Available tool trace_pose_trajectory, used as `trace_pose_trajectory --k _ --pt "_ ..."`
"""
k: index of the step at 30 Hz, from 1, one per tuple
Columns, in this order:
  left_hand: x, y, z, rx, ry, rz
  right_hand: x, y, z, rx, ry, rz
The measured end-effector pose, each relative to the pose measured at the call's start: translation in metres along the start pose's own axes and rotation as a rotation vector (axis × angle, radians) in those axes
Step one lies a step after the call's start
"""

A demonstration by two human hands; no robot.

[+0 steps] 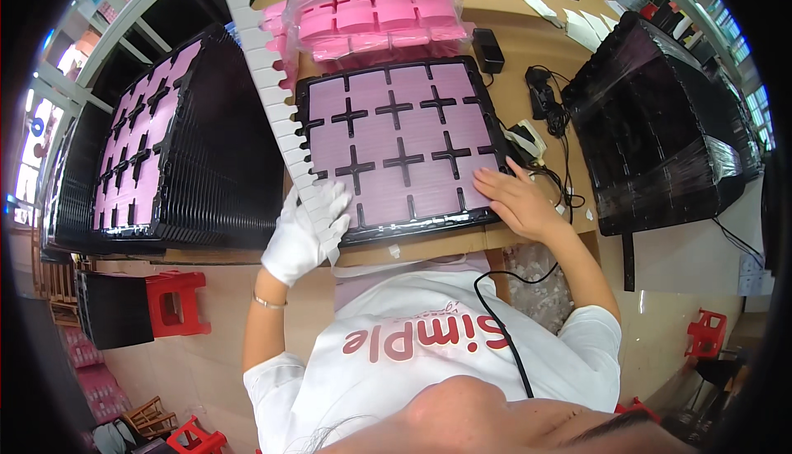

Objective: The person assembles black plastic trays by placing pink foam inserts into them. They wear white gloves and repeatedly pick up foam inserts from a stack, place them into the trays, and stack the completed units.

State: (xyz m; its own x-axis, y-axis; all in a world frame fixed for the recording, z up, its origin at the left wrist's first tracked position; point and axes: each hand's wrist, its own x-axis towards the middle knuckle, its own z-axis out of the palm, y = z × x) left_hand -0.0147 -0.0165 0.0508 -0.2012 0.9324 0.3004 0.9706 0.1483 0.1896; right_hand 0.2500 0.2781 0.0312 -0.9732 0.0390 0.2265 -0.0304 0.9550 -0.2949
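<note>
A long white strip point(276, 95) with a notched edge slants down from the top to my left hand point(290, 244). That hand wears a white glove, and its fingers are bent around the strip's lower end, partly hidden by it. In front of me lies a black tray point(388, 231) with a pink-lilac sheet point(422, 142) in it, and several black cross-shaped dividers show through the sheet. My bare right hand point(520, 200) rests flat on the tray's near right corner, fingers stretched out across the rim and the sheet's edge.
A tall stack of black trays point(219, 149) rises at the left; a wrapped black stack point(660, 141) stands at the right. Bagged pink foam pieces point(375, 9) lie behind the tray. A black box point(487, 50) and a cable bundle point(549, 99) sit right of it. Red stools point(177, 301) stand below.
</note>
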Motion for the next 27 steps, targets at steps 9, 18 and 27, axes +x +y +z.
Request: trace_pose_trajectory --k 9,18,27 --pt "-0.034 -0.004 0.013 -0.752 0.200 -1.063 -0.019 0.001 0.038 0.402 0.398 0.387" --pt "0.009 0.026 -0.040 -1.033 0.430 -0.925 -0.020 0.001 0.049 0.190 0.472 0.418" --pt "-0.007 -0.017 -0.232 -0.237 0.875 -0.694 -0.014 -0.012 0.010 0.218 0.758 0.381"
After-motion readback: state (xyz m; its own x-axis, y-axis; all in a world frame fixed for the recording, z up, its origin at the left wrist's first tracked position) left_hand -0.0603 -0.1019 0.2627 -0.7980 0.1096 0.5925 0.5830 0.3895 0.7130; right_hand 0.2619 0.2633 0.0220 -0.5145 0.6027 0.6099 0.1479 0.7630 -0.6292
